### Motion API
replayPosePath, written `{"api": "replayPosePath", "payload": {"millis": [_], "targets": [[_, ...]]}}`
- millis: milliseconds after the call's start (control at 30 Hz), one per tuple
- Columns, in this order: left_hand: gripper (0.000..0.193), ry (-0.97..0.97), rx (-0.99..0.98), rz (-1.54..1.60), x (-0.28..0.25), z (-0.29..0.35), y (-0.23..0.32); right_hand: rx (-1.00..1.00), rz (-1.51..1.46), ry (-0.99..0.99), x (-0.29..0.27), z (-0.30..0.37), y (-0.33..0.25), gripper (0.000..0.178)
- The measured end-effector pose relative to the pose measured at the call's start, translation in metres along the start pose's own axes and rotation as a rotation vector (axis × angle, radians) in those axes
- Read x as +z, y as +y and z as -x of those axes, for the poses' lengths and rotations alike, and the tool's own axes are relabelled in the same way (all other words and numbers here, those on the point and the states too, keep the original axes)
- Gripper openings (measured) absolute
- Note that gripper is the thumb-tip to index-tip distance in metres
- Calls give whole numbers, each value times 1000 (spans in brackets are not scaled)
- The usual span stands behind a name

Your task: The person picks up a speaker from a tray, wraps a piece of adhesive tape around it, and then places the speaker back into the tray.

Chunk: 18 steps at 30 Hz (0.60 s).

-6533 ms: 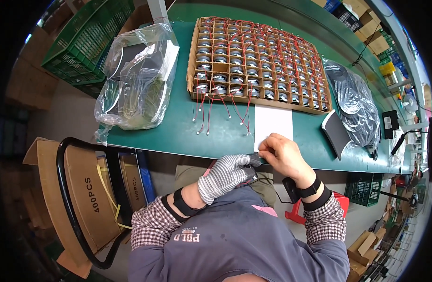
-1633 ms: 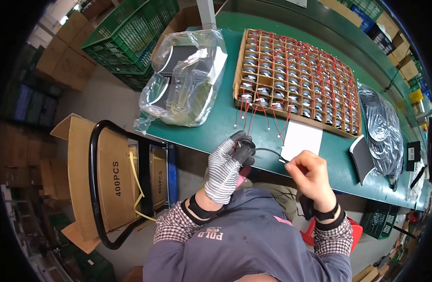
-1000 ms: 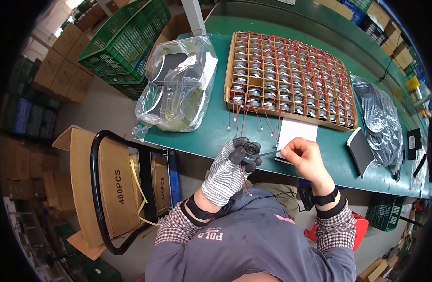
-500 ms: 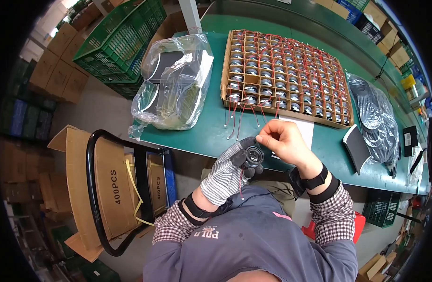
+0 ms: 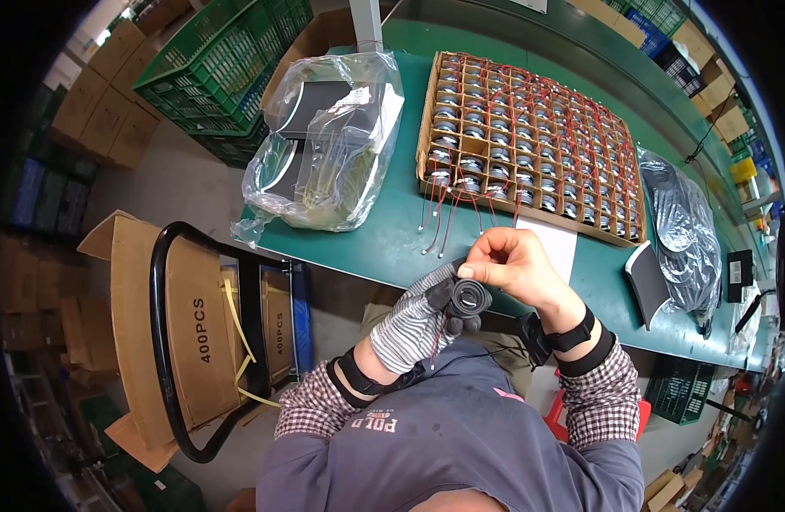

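Now the gloved left hand [image 5: 409, 327] is gripping a speaker [image 5: 470, 298] by the table's [image 5: 375, 252] near edge; the right hand [image 5: 520, 269] is pinching at its rim, on what I cannot tell. Probably light, with fragile wire [image 5: 435, 348], it is needing rim holding.

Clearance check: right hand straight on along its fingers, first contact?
The right hand would likely meet the gloved left hand first, beside the round black part; the depth between them is unclear.

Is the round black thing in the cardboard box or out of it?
Out: the gloved left grip holds the round black thing near the edge of the green table, while the cardboard box sits farther back.
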State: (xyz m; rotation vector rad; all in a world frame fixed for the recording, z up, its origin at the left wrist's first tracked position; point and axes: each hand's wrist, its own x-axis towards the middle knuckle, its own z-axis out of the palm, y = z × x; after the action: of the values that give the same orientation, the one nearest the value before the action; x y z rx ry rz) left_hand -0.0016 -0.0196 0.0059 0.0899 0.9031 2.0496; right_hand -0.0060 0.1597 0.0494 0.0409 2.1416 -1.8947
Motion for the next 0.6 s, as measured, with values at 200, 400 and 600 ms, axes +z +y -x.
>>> {"api": "replayPosePath", "payload": {"millis": [200, 400, 600], "targets": [[53, -20, -11, 244, 2, -3, 5, -89, -300, -36, 9, 16, -6, 26], [52, 7, 0, 228, -4, -7, -8, -123, -531, -58, 23, 21, 16, 39], [47, 90, 6, 251, 5, -3, -9, -94, -648, -184, 21, 17, 17, 47]]}}
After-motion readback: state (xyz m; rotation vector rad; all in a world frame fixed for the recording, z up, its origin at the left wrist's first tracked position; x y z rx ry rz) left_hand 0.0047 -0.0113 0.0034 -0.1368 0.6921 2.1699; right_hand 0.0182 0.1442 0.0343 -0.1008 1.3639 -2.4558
